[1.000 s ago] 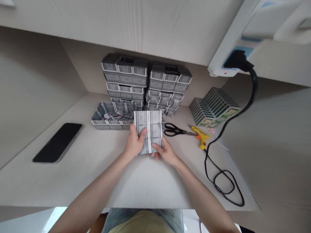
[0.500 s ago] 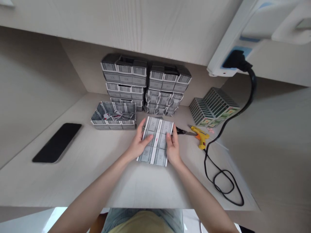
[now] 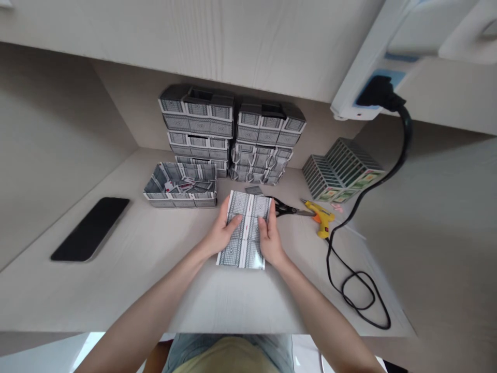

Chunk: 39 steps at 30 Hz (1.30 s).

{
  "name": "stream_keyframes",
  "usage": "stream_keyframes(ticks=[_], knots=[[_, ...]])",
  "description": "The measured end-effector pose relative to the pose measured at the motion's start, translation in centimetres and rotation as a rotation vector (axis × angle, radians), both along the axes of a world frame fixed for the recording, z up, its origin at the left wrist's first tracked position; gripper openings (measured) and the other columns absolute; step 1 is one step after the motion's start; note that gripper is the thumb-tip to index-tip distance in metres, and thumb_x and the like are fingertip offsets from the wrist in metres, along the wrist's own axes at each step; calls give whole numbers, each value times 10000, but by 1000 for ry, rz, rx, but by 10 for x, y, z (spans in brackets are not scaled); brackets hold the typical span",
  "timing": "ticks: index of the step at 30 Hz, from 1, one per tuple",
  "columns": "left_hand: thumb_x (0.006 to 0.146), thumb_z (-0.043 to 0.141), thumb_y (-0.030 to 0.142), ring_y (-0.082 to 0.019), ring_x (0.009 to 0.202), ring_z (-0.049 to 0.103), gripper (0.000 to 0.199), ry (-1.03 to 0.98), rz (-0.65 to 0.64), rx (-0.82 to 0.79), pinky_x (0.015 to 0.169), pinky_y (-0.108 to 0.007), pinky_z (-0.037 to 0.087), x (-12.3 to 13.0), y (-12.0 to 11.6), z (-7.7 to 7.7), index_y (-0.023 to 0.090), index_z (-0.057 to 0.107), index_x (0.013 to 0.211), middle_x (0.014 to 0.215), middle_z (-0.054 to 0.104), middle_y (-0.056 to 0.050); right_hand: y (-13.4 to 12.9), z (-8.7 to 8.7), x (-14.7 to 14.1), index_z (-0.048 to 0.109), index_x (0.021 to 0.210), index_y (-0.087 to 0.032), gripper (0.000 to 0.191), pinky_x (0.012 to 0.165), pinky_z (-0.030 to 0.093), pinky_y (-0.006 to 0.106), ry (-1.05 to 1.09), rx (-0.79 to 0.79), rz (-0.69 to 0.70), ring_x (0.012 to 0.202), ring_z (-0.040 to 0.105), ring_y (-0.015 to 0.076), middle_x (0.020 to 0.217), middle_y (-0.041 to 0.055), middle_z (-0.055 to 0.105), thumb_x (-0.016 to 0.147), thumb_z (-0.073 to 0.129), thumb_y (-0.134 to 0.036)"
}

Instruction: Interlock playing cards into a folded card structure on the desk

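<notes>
home craft desk | glue gun (image 3: 319, 216) | scissors (image 3: 285, 208) | phone (image 3: 90, 228) | shelf abv
</notes>
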<state>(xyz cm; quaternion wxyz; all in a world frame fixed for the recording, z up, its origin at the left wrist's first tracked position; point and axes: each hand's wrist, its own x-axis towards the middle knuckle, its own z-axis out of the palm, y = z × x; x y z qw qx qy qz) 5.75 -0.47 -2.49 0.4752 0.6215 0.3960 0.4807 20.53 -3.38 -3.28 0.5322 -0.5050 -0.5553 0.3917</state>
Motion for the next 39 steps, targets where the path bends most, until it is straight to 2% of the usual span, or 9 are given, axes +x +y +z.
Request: stream_keyframes(ticks=[6,12,18,22,26,30,33,36,39], knots=[[826,482,337,-211,1286,279,626,13,-14,13,1074,-374,203,0,-3,0,223,179,1362,1402,304,-79,0,-3,2,-24,1408,-196,771,1030,290,357,17,-38,25,1202,435,192,1338,98,426,838,399,-496],[815,499,313,-199,1170,422,587,-48,-72,-60,1005,-368,317,-1,-3,0,225,211,1319,1301,418,-76,1,1,4,-1,1408,-203,766,1058,247,339,20,-2,62,1280,321,172,1403,75,328,835,440,-455],[770,545,292,-184,1034,505,399,-122,-7,-112,930,-345,378,4,-4,6,211,377,1123,1083,541,-32,5,14,8,129,1388,-280,701,1086,187,345,172,22,71,1322,222,152,1463,-5,182,811,497,-428],[749,555,296,-189,961,536,306,-178,19,-164,873,-345,407,2,-2,10,207,447,1021,996,580,-14,5,21,11,227,1354,-325,631,1016,322,384,347,-62,95,1254,363,184,1403,-11,335,800,497,-459],[718,600,319,-193,953,547,354,-360,54,-195,857,-348,405,-3,3,14,200,469,1025,1042,594,-32,6,20,11,518,1173,-219,521,858,449,396,512,-238,155,1088,528,243,1160,62,591,787,442,-559],[704,612,345,-194,935,554,378,-478,23,-299,868,-351,389,-2,2,15,199,497,1032,1014,610,-27,2,13,5,641,937,-191,414,783,475,379,498,-342,245,927,602,254,894,52,684,642,655,-482],[738,571,402,-194,915,550,332,-377,23,-315,870,-351,388,7,-5,10,203,518,1000,930,604,-19,-3,7,-3,599,996,-231,414,820,460,376,414,-264,318,939,588,227,948,34,662,636,683,-417],[784,510,433,-213,1021,499,350,-191,46,-153,939,-362,345,16,-15,7,204,541,1047,1021,571,-54,-6,5,-11,535,1070,-268,476,843,448,362,354,-170,361,952,572,203,965,21,636,647,674,-435],[797,481,447,-224,1094,454,358,-103,112,-54,998,-394,287,18,-20,6,217,559,1060,1085,554,-63,-6,8,-14,557,998,-252,459,806,453,342,331,-153,366,889,581,196,879,13,633,621,676,-486]])
